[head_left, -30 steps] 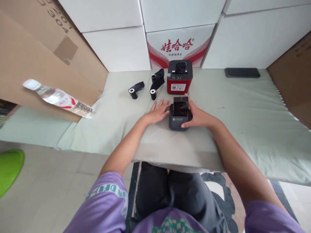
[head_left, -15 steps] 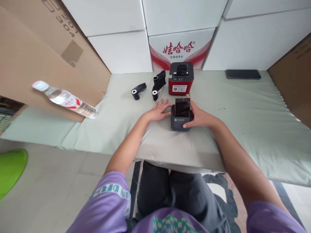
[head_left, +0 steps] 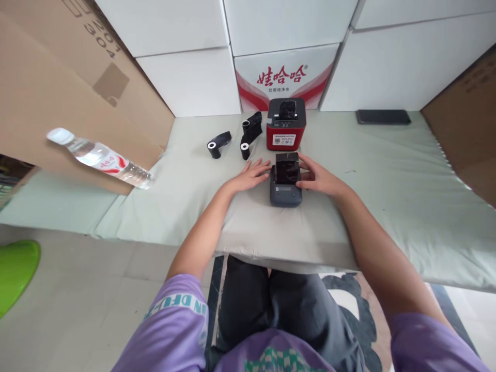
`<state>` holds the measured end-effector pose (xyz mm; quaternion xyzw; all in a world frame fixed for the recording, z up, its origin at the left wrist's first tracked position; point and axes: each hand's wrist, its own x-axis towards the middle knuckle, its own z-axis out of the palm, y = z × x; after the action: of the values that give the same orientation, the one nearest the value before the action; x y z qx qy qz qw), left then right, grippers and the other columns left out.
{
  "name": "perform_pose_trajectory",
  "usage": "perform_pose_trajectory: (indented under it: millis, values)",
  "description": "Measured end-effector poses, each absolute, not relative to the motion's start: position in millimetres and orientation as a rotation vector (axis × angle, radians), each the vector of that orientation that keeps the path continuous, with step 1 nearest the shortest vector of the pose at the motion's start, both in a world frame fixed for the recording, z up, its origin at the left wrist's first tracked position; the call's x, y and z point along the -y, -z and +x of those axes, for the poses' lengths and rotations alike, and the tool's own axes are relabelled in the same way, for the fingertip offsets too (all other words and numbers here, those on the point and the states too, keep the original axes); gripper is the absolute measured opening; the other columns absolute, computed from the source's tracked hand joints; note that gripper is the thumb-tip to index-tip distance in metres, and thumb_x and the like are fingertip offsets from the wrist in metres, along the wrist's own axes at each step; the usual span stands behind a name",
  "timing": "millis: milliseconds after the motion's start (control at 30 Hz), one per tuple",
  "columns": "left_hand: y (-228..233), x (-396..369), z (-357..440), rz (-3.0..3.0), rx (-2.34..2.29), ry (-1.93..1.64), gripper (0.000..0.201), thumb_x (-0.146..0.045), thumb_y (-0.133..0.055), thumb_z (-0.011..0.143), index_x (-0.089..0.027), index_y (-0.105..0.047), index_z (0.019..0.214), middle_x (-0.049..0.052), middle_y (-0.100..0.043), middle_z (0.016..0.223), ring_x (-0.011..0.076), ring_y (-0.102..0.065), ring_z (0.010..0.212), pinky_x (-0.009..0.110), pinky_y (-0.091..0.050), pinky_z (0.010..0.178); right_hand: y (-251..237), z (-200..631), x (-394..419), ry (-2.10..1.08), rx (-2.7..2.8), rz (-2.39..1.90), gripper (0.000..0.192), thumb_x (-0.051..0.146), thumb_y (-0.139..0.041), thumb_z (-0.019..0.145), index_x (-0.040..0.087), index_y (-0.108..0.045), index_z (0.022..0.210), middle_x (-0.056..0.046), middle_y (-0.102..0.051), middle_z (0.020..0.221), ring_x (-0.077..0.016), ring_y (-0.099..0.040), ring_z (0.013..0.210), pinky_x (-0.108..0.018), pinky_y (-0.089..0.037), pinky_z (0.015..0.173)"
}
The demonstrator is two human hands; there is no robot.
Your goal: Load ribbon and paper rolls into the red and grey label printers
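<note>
A small dark label printer (head_left: 285,196) sits upright on the cloth-covered surface, with a glossy black strip (head_left: 287,170) standing up out of its top. My right hand (head_left: 318,175) grips the printer's right side, its thumb near the front and its fingers towards the back. Flat on the cloth to the left lies my left hand (head_left: 250,176), open, its fingertips close to the printer's left side. Just behind stands a red and black printer (head_left: 285,126), also with a black strip at its top. Black ribbon rolls (head_left: 251,135) and a smaller black roll (head_left: 217,144) are behind my left hand.
A water bottle (head_left: 104,159) appears at the left by a large cardboard box (head_left: 77,77). White boxes (head_left: 186,82) line the back. A dark phone-like slab (head_left: 383,117) lies at the back right. The cloth-covered surface (head_left: 391,206) ends in front of my knees.
My right thumb has drawn back from the small printer's front to its right edge, uncovering more of the front. My left hand stays beside it. The view has shifted slightly.
</note>
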<state>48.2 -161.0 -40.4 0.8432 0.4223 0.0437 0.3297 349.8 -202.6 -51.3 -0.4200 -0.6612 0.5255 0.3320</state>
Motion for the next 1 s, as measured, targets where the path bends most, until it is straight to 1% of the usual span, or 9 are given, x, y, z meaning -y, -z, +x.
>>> perform_pose_trajectory:
  millis: [100,167,233,300,400,567,767,900,1000]
  values:
    - [42,161,50,2.21,-1.113,-0.149,0.061,-0.05,-0.035,0.111,-0.026,-0.051,0.165,0.004,-0.031,0.186,0.0244,-0.009,0.178,0.056,0.004,0.144,55,339,200,-1.227,1.512,-1.195,0.095,0.063,-0.088,0.08,0.028,-0.056,0.162,-0.013,-0.078,0.131,-0.0132,-0.062,0.057,-0.03,-0.047,0.044]
    - [43,162,51,2.211,-1.121,-0.184,0.061,-0.049,-0.035,0.111,-0.024,-0.052,0.165,0.005,-0.035,0.184,0.0249,-0.013,0.178,0.056,0.001,0.144,58,330,198,-1.073,1.333,-1.328,0.069,0.07,-0.078,0.086,0.022,-0.073,0.136,-0.01,-0.08,0.1,-0.0123,-0.054,0.048,-0.03,-0.04,0.04]
    - [46,162,52,2.222,-1.133,-0.23,0.06,-0.047,-0.034,0.111,-0.024,-0.055,0.163,0.006,-0.04,0.182,0.0257,-0.019,0.177,0.057,-0.003,0.144,61,323,196,-0.92,1.216,-1.442,0.054,0.071,-0.072,0.088,0.021,-0.076,0.11,-0.007,-0.076,0.083,-0.0117,-0.049,0.045,-0.03,-0.036,0.041]
    - [49,162,53,2.238,-1.144,-0.288,0.056,-0.045,-0.035,0.112,-0.025,-0.059,0.159,0.007,-0.047,0.178,0.0268,-0.027,0.174,0.059,-0.008,0.144,61,318,196,-0.845,1.244,-1.446,0.046,0.065,-0.075,0.086,0.022,-0.074,0.102,-0.005,-0.073,0.082,-0.0121,-0.051,0.049,-0.03,-0.039,0.046]
    - [55,159,55,2.264,-1.126,-0.402,0.05,-0.043,-0.038,0.111,-0.025,-0.066,0.15,0.008,-0.059,0.169,0.0289,-0.041,0.167,0.061,-0.017,0.142,60,316,198,-0.832,1.407,-1.312,0.041,0.053,-0.079,0.081,0.024,-0.071,0.109,-0.002,-0.072,0.095,-0.0109,-0.053,0.058,-0.03,-0.042,0.055]
    - [62,157,59,2.246,-1.042,-0.665,0.037,-0.039,-0.048,0.107,-0.02,-0.074,0.125,0.014,-0.076,0.14,0.0296,-0.068,0.135,0.052,-0.048,0.124,60,314,200,-0.728,1.365,-1.281,0.041,0.039,-0.083,0.07,0.026,-0.059,0.101,0.002,-0.064,0.098,-0.0092,-0.049,0.062,-0.029,-0.041,0.06]
    - [57,165,63,2.196,-1.071,-0.792,0.02,-0.036,-0.053,0.105,-0.021,-0.067,0.105,0.01,-0.076,0.115,0.0246,-0.071,0.114,0.041,-0.055,0.107,65,306,195,-0.748,1.223,-1.302,0.033,0.043,-0.078,0.078,0.027,-0.05,0.08,0.005,-0.049,0.063,-0.0142,-0.045,0.061,-0.03,-0.038,0.06]
    - [52,171,66,2.261,-1.081,-0.809,0.016,-0.031,-0.054,0.104,-0.021,-0.067,0.101,0.008,-0.073,0.104,0.023,-0.069,0.103,0.039,-0.057,0.099,63,310,194,-0.856,1.221,-1.258,0.038,0.054,-0.081,0.076,0.027,-0.055,0.08,0.003,-0.054,0.066,-0.0138,-0.043,0.059,-0.031,-0.035,0.057]
    - [50,175,69,2.293,-1.092,-0.845,0.015,-0.029,-0.056,0.104,-0.022,-0.069,0.104,0.005,-0.071,0.094,0.0215,-0.067,0.093,0.036,-0.056,0.09,65,313,190,-0.905,1.224,-1.267,0.041,0.06,-0.08,0.074,0.026,-0.069,0.094,0.001,-0.061,0.073,-0.0138,-0.043,0.059,-0.031,-0.036,0.057]
